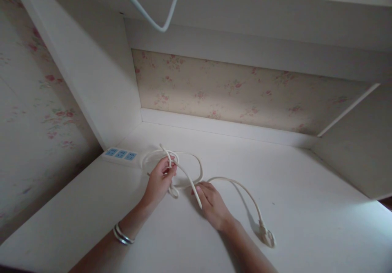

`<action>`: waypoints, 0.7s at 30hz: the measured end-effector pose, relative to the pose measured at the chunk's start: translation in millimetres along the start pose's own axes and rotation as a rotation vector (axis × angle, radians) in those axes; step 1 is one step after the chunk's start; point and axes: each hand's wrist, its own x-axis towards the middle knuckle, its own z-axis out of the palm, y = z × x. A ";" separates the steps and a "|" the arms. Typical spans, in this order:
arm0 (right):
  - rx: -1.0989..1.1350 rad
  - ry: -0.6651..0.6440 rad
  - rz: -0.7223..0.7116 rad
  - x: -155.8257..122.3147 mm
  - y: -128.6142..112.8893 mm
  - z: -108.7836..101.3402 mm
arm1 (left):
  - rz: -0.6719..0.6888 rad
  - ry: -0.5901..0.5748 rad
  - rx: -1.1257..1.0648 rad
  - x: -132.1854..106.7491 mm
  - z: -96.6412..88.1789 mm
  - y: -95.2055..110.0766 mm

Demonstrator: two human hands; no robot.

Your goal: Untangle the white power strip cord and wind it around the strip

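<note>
Reaching forward over the table (300, 179) with forearms (134, 220) converging, pinching the looped pale cord (190, 180) beside the power strip (121, 155) between thumb and fingers of the left hand (158, 181), and curling the right hand (213, 205) low against another stretch, too hidden to tell whether gripping.

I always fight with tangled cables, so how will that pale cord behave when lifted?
The cord looks bendy but springy: its loops hold wide, smooth curves. Its plug probably swings or drags, being bulkier than the cord. Where loops cross near the left hand, it may snag.
</note>
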 end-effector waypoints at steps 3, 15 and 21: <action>0.107 -0.036 0.050 -6.8 4.1 1.0 | 0.044 0.007 0.018 1.8 0.0 -5.2; -0.075 0.046 0.156 -1.2 -11.9 -2.6 | 0.138 -0.127 0.202 -7.3 6.2 -5.9; -0.253 -0.016 0.118 -0.7 -8.5 4.5 | 0.235 -0.405 0.259 -35.0 28.8 7.5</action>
